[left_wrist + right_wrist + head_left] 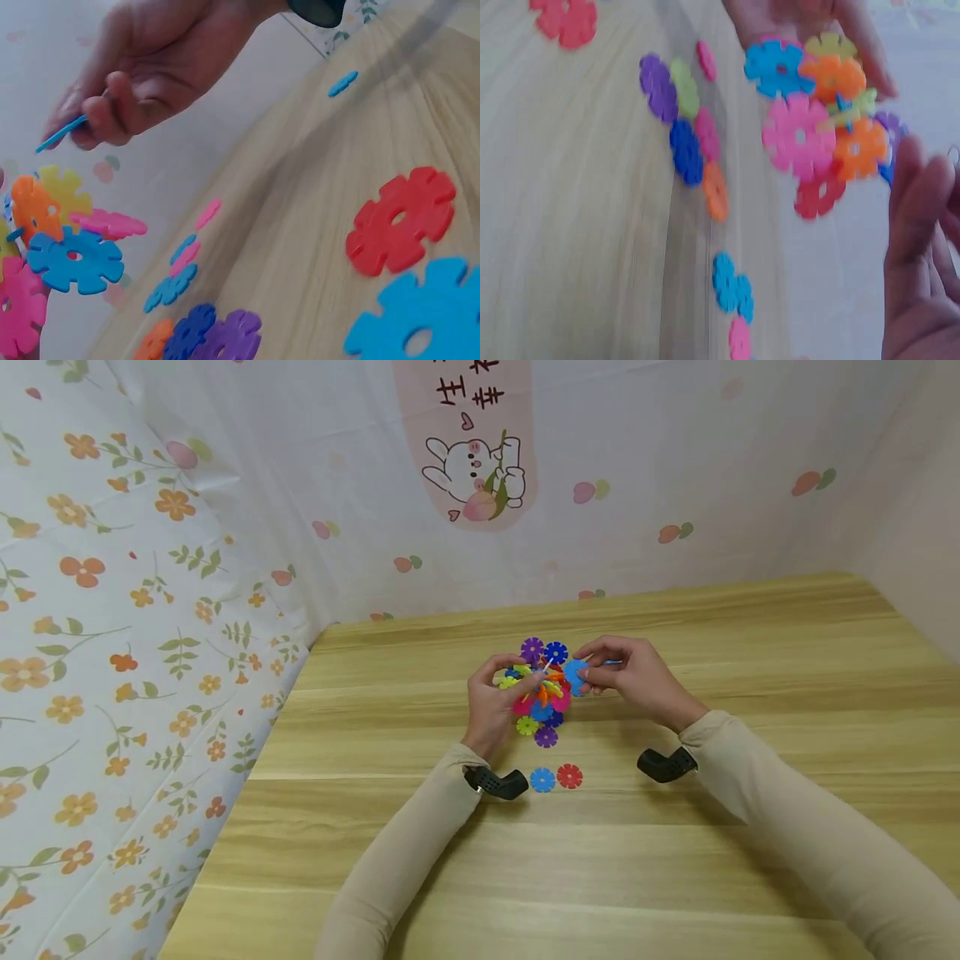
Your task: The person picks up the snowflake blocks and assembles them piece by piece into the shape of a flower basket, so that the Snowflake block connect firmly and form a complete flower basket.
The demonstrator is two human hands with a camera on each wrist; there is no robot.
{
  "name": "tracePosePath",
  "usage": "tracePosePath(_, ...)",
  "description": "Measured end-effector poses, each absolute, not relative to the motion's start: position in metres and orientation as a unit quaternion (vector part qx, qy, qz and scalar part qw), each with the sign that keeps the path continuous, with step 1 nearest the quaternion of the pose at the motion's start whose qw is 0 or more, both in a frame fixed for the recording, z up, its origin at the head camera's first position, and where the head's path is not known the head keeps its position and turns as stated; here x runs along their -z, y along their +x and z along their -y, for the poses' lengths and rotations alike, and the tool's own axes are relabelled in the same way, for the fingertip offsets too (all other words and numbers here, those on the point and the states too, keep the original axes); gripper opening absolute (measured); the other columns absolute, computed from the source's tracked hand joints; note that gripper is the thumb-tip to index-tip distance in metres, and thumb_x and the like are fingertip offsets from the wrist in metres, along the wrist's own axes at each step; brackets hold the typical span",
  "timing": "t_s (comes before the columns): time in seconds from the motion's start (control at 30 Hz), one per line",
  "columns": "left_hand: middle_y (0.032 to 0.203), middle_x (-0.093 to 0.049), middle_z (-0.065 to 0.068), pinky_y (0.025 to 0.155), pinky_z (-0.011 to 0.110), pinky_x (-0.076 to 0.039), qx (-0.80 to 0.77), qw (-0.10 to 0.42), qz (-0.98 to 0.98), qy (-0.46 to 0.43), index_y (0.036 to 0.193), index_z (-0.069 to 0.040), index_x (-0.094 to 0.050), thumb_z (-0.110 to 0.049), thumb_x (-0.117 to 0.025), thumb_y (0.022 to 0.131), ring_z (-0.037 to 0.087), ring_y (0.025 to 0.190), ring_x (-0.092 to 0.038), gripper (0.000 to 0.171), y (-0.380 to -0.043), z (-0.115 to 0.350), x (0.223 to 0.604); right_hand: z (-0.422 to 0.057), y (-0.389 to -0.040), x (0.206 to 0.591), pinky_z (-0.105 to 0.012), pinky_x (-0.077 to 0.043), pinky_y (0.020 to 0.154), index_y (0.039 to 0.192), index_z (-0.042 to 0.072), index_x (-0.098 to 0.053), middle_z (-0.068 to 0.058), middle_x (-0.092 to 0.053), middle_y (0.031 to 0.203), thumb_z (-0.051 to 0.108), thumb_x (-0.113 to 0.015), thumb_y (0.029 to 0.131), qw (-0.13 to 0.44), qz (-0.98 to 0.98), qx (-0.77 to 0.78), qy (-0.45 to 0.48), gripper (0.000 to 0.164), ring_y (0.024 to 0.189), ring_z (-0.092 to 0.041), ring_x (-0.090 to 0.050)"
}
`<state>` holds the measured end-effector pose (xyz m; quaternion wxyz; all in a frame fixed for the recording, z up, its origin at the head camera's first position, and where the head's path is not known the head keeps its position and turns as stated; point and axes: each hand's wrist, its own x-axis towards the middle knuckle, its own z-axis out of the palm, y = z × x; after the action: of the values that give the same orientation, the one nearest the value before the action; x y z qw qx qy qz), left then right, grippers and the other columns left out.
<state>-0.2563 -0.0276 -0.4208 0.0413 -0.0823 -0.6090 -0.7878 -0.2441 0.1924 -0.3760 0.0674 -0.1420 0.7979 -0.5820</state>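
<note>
My left hand [491, 703] grips a cluster of interlocked plastic snowflake discs [800, 136], which is held up over the table. Orange, pink, blue, yellow and red discs fan out from it at different angles. Just to its right, my right hand [636, 678] pinches a single light blue snowflake disc [575, 677] between thumb and fingers. In the left wrist view this blue disc [61, 133] shows edge-on, close above the cluster, with a gap between them.
A loose blue disc [542, 779] and a red disc [569, 776] lie side by side nearer me. More loose discs, among them a purple one [546, 737], lie on the wooden table [600, 877] around and below the cluster. A printed cloth [637, 468] hangs behind.
</note>
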Motion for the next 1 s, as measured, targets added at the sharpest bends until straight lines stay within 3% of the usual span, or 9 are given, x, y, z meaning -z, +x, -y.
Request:
tracePosePath(0.27,0.105,-0.053,-0.003,0.068,0.016,-0.054,0.786,0.063,0.612,-0.064,0.093,-0.011,-0.063,0.0,-0.079,0.082,0.019,0.114,-0.048,0.023,-0.253,0.021,0.419,-0.179,-0.244,0.378,-0.032,-0.063,0.07,0.117,-0.006,-0.064,-0.007,-0.069,0.086,0.007,-0.067,0.095,-0.021,-0.787,0.607,-0.107,0.026,0.07,-0.015,-0.075)
tracePosePath(0.4,0.106,-0.052,-0.003,0.07,0.017,-0.055,0.785,0.06,0.614,-0.063,0.091,-0.015,-0.062,0.001,-0.078,0.082,0.019,0.117,-0.046,0.025,-0.252,0.02,0.418,-0.176,-0.245,0.379,-0.028,-0.062,0.067,0.116,-0.007,-0.065,-0.006,-0.068,0.083,0.004,-0.067,0.094,-0.037,-0.793,0.599,-0.104,0.024,0.064,-0.006,-0.071)
tracePosePath(0.67,0.103,-0.053,-0.004,0.074,0.018,-0.054,0.778,0.067,0.623,-0.055,0.089,-0.015,-0.062,0.004,-0.078,0.08,0.018,0.116,-0.045,0.027,-0.251,0.019,0.416,-0.173,-0.244,0.373,-0.021,-0.059,0.06,0.106,-0.004,-0.072,-0.022,-0.07,0.084,0.002,-0.072,0.09,-0.094,-0.834,0.526,-0.138,0.017,0.059,-0.006,-0.069)
tracePosePath(0.77,0.102,-0.054,-0.004,0.078,0.019,-0.052,0.779,0.074,0.62,-0.049,0.09,-0.012,-0.063,0.005,-0.078,0.08,0.018,0.115,-0.045,0.025,-0.252,0.018,0.416,-0.173,-0.243,0.371,-0.022,-0.059,0.061,0.106,-0.005,-0.072,-0.026,-0.071,0.086,0.002,-0.072,0.09,-0.084,-0.828,0.537,-0.137,0.017,0.059,-0.004,-0.068)
tracePosePath(1.0,0.105,-0.055,-0.004,0.075,0.019,-0.053,0.782,0.082,0.618,-0.034,0.094,-0.006,-0.064,0.004,-0.078,0.08,0.019,0.114,-0.046,0.022,-0.252,0.017,0.417,-0.173,-0.242,0.37,-0.019,-0.059,0.062,0.107,-0.005,-0.073,-0.025,-0.072,0.088,0.004,-0.072,0.09,-0.077,-0.829,0.538,-0.131,0.019,0.06,-0.004,-0.069)
